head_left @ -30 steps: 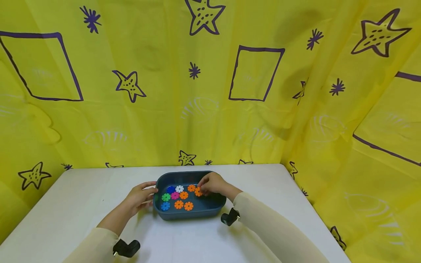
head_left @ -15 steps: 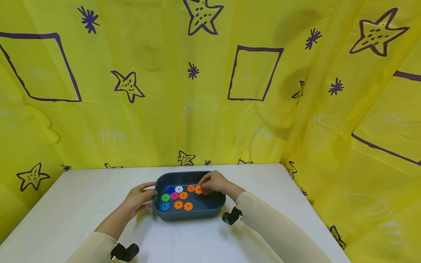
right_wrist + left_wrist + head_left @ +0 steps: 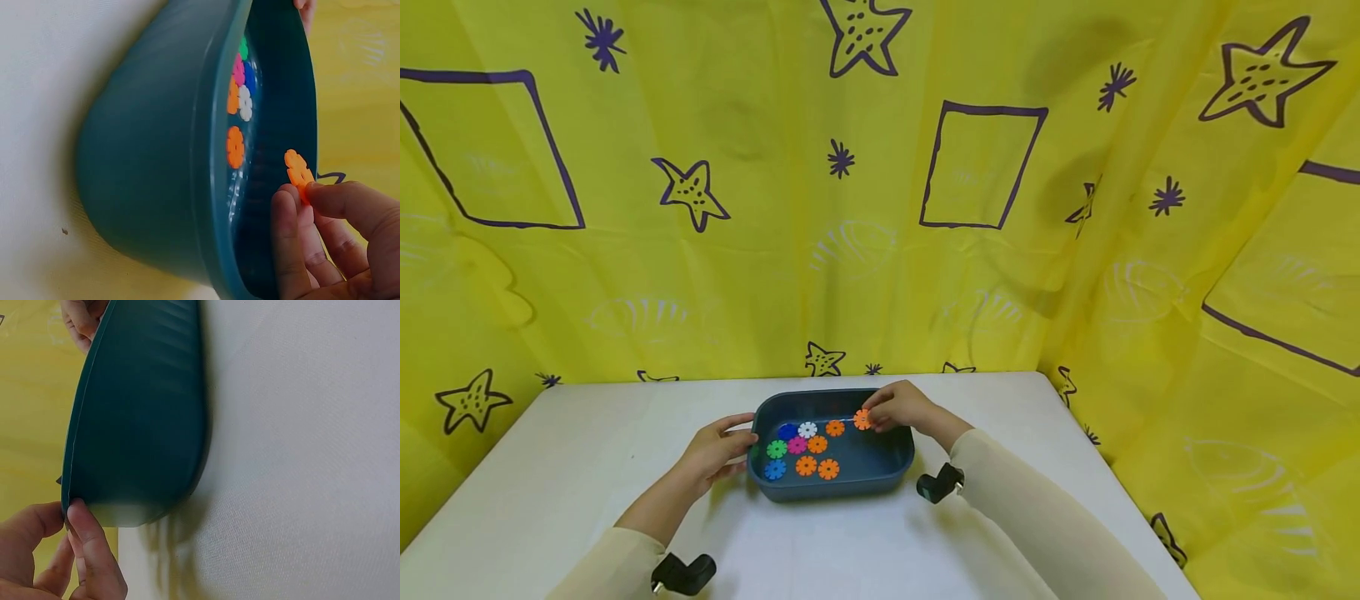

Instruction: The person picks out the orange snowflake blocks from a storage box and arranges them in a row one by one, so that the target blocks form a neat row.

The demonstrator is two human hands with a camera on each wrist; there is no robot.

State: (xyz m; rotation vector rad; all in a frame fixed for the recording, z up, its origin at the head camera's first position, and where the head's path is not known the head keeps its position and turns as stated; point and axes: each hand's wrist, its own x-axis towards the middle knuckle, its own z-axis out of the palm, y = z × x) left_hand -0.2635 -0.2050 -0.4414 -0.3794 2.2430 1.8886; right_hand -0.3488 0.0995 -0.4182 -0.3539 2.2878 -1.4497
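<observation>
A dark blue-green plastic tub stands on the white table. At its left end my left hand pinches the rim, thumb and fingertips meeting across the edge in the left wrist view. My right hand reaches over the tub's far right part and pinches an orange notched disc between thumb and fingertips, raised above the tub's floor. Other notched discs lie flat in the tub: a white one, a pink one, a green one, dark and light blue ones, and several orange ones.
The white table extends around the tub on all sides. A yellow curtain with printed stars hangs behind and along both sides. A dark wrist camera sits on each sleeve.
My right hand has lifted the orange disc up and to the right, away from the orange disc it overlapped. My left hand keeps its hold on the rim.
</observation>
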